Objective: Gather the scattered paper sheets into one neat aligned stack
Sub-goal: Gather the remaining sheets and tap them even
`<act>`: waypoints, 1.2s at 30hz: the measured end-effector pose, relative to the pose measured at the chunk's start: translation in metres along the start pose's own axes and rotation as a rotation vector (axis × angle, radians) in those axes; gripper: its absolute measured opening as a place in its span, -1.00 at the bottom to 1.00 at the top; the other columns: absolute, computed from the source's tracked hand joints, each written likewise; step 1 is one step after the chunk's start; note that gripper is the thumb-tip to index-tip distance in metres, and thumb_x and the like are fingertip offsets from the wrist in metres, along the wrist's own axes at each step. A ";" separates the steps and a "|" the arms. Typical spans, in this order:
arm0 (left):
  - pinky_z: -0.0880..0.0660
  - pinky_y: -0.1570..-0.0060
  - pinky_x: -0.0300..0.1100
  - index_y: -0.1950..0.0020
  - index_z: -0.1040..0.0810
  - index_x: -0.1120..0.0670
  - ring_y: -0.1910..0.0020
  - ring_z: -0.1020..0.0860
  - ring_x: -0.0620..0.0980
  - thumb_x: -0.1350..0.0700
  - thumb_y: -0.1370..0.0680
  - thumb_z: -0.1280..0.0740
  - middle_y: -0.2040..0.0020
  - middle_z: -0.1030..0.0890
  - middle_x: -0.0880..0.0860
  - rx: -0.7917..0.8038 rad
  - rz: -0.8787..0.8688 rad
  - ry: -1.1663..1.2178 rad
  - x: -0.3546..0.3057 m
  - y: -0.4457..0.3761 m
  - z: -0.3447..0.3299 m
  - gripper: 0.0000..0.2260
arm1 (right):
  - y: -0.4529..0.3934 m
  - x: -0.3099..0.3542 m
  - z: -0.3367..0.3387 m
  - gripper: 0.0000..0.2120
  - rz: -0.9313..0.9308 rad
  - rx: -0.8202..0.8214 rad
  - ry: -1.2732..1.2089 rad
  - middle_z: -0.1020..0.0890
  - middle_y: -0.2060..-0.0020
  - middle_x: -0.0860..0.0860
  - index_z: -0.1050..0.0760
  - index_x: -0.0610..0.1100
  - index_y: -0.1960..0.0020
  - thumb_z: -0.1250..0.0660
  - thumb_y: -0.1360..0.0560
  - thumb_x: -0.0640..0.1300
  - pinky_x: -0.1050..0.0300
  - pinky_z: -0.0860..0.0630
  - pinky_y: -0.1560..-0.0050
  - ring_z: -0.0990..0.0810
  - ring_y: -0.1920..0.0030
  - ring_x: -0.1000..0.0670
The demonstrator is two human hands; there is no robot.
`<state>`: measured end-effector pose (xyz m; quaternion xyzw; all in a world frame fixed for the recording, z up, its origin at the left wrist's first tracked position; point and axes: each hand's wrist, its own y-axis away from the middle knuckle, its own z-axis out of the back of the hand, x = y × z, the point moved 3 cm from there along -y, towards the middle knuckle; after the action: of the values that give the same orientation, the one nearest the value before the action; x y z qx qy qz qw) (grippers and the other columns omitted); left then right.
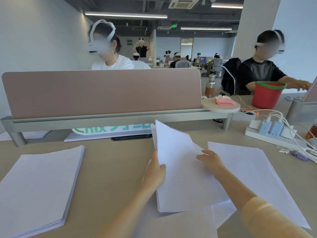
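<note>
**Here, loose sheets in hand on a beige office table**

Centrally, the left hand (155, 170) grips a bundle of white sheets (178, 162) by its left edge, thumb curled over the top; the bundle tilts up off the table (109, 169). The right hand (210, 160) rests on the sheets with fingers (201, 158) loosely spread. A thick paper stack (37, 184) lies squared at the left; more sheets (253, 170) lie at the right. Behind stand a pink divider panel (103, 92), a red bucket (266, 95) and a white power strip (272, 136). Beyond, people in headsets sit in an open-plan office under strip lights.
</note>
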<state>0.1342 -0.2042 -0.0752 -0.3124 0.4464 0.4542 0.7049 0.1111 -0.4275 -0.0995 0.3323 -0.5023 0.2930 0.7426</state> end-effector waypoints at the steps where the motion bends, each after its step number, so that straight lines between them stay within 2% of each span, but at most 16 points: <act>1: -0.33 -0.13 -0.26 -0.46 -0.12 -0.15 -0.23 -0.40 -0.16 0.25 -0.57 -0.12 -0.33 -0.36 -0.17 0.002 -0.091 0.019 -0.004 0.005 0.004 -0.48 | 0.003 0.002 0.001 -0.48 0.022 0.003 -0.038 -0.47 -0.30 -0.11 -0.33 -0.17 -0.41 -0.36 -0.49 -0.17 0.15 -0.36 0.06 -0.51 -0.10 -0.10; 4: -0.11 -0.37 -0.36 -0.53 0.08 -0.19 -0.45 -0.11 -0.36 0.25 -0.60 -0.14 -0.50 -0.08 -0.31 -0.015 -0.281 0.102 -0.016 0.022 0.023 -0.36 | 0.017 0.015 0.007 -0.52 0.145 0.069 -0.193 -0.54 -0.28 -0.01 -0.39 -0.11 -0.36 -0.40 -0.48 -0.06 0.17 -0.45 0.08 -0.58 -0.17 -0.03; 7: -0.12 -0.26 -0.60 -0.41 0.13 -0.31 -0.41 -0.05 -0.44 0.23 -0.61 -0.16 -0.46 0.00 -0.40 -0.063 -0.326 0.172 -0.026 0.037 0.049 -0.36 | 0.044 0.036 0.009 -0.62 0.176 0.279 -0.283 -0.67 -0.10 0.12 -0.47 0.01 -0.28 -0.35 -0.49 0.04 0.16 -0.52 0.07 -0.65 -0.05 0.05; 8: -0.15 -0.24 -0.61 -0.41 0.09 -0.32 -0.41 -0.08 -0.43 0.23 -0.61 -0.17 -0.46 -0.03 -0.39 -0.078 -0.343 0.190 -0.029 0.042 0.057 -0.37 | 0.052 0.043 0.007 -0.65 0.201 0.362 -0.304 -0.68 -0.08 0.09 -0.51 0.00 -0.25 -0.34 -0.48 0.04 0.13 -0.54 0.01 -0.67 -0.05 0.03; 10: -0.28 -0.32 -0.39 -0.44 -0.10 -0.29 -0.43 -0.24 -0.30 0.24 -0.59 -0.20 -0.47 -0.21 -0.31 -0.118 -0.375 0.237 -0.035 0.050 0.073 -0.42 | 0.070 0.061 0.003 -0.60 0.276 0.474 -0.383 -0.69 -0.09 0.01 -0.58 -0.03 -0.17 -0.42 -0.37 0.07 0.08 -0.57 -0.02 -0.67 -0.06 -0.01; 11: -0.37 -0.29 -0.27 -0.40 -0.21 -0.28 -0.38 -0.35 -0.24 0.24 -0.58 -0.21 -0.41 -0.35 -0.26 -0.147 -0.373 0.271 -0.038 0.053 0.080 -0.47 | 0.078 0.069 0.000 -0.53 0.314 0.494 -0.424 -0.69 -0.09 -0.02 -0.61 -0.04 -0.11 -0.50 -0.26 0.11 0.09 -0.60 0.03 -0.68 -0.05 -0.02; 13: -0.49 -0.14 -0.29 -0.33 -0.30 -0.24 -0.27 -0.47 -0.22 0.25 -0.59 -0.21 -0.29 -0.48 -0.22 -0.207 -0.358 0.333 -0.042 0.062 0.093 -0.54 | 0.093 0.084 -0.003 -0.42 0.394 0.506 -0.469 -0.71 -0.03 -0.05 -0.66 -0.08 0.00 -0.61 -0.07 0.17 0.13 -0.62 0.11 -0.69 0.02 -0.01; 16: -0.53 0.05 -0.44 -0.45 -0.19 -0.14 -0.16 -0.54 -0.29 0.32 -0.58 -0.21 -0.28 -0.49 -0.15 -0.271 -0.377 0.392 -0.050 0.075 0.109 -0.45 | 0.110 0.095 -0.006 -0.45 0.459 0.523 -0.484 -0.71 -0.02 -0.07 -0.66 -0.12 0.00 -0.59 -0.10 0.13 0.17 -0.61 0.15 -0.70 0.04 -0.01; 20: -0.54 0.09 -0.41 -0.52 0.07 -0.21 0.00 -0.62 -0.31 0.31 -0.56 -0.25 -0.15 -0.60 -0.17 -0.289 -0.329 0.569 -0.048 0.079 0.124 -0.26 | 0.123 0.093 -0.005 -0.67 0.455 0.487 -0.390 -0.72 0.00 -0.07 -0.66 -0.11 0.00 -0.48 -0.29 0.01 0.16 -0.61 0.15 -0.70 0.05 -0.03; 21: -0.55 0.07 -0.35 -0.53 0.03 -0.17 0.00 -0.64 -0.27 0.28 -0.55 -0.29 -0.08 -0.65 -0.18 -0.276 -0.302 0.618 -0.047 0.078 0.127 -0.27 | 0.125 0.090 -0.005 -0.76 0.450 0.474 -0.353 -0.72 0.03 -0.06 -0.65 -0.12 0.01 -0.44 -0.37 -0.05 0.15 -0.62 0.16 -0.70 0.08 -0.04; 23: -0.55 -0.05 -0.14 -0.48 -0.24 -0.06 -0.07 -0.64 -0.10 0.18 -0.47 -0.37 -0.09 -0.68 -0.09 -0.182 -0.254 0.654 -0.049 0.080 0.132 -0.38 | 0.129 0.086 -0.006 -0.86 0.446 0.462 -0.287 -0.73 0.07 -0.06 -0.64 -0.15 0.00 -0.38 -0.47 -0.15 0.13 -0.63 0.16 -0.70 0.11 -0.06; 26: -0.58 0.00 -0.11 -0.17 -0.55 0.01 -0.03 -0.66 -0.04 0.13 -0.39 -0.40 -0.08 -0.69 -0.03 -0.120 -0.209 0.605 -0.055 0.086 0.134 -0.65 | 0.135 0.085 -0.008 -0.90 0.447 0.459 -0.261 -0.74 0.11 -0.04 -0.64 -0.12 0.04 -0.37 -0.49 -0.16 0.12 -0.63 0.17 -0.71 0.15 -0.04; 28: -0.61 0.11 -0.21 -0.05 -0.58 0.02 0.11 -0.69 -0.12 0.23 -0.44 -0.39 0.07 -0.72 -0.09 -0.136 -0.241 0.609 -0.061 0.088 0.135 -0.78 | 0.140 0.090 -0.007 -0.89 0.467 0.469 -0.291 -0.74 0.10 -0.04 -0.65 -0.11 0.04 -0.37 -0.48 -0.16 0.12 -0.63 0.17 -0.71 0.14 -0.03; 30: -0.62 0.09 -0.22 0.00 -0.60 0.03 0.14 -0.69 -0.12 0.27 -0.40 -0.40 0.14 -0.73 -0.09 -0.131 -0.293 0.629 -0.068 0.091 0.139 -0.78 | 0.144 0.095 -0.006 -0.84 0.484 0.489 -0.354 -0.73 0.08 -0.07 -0.65 -0.15 0.03 -0.41 -0.42 -0.12 0.14 -0.62 0.18 -0.70 0.13 -0.04; 34: -0.61 0.10 -0.23 0.03 -0.61 0.05 0.14 -0.69 -0.11 0.32 -0.43 -0.38 0.16 -0.72 -0.08 -0.113 -0.359 0.616 -0.075 0.094 0.144 -0.79 | 0.148 0.100 -0.004 -0.49 0.506 0.517 -0.398 -0.72 0.06 -0.11 -0.67 -0.15 0.08 -0.60 -0.09 0.13 0.15 -0.62 0.17 -0.70 0.13 -0.03; 36: -0.61 0.13 -0.25 0.01 -0.61 0.02 0.12 -0.68 -0.13 0.27 -0.41 -0.39 0.13 -0.72 -0.09 -0.098 -0.350 0.615 -0.074 0.094 0.143 -0.79 | 0.149 0.100 -0.004 -0.53 0.490 0.535 -0.401 -0.71 0.01 -0.10 -0.65 -0.15 0.00 -0.56 -0.18 0.06 0.15 -0.63 0.14 -0.70 0.08 -0.03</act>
<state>0.0832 -0.0729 0.0478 -0.5398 0.5550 0.2321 0.5889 0.0305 -0.3239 0.0228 0.4348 -0.6072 0.5108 0.4257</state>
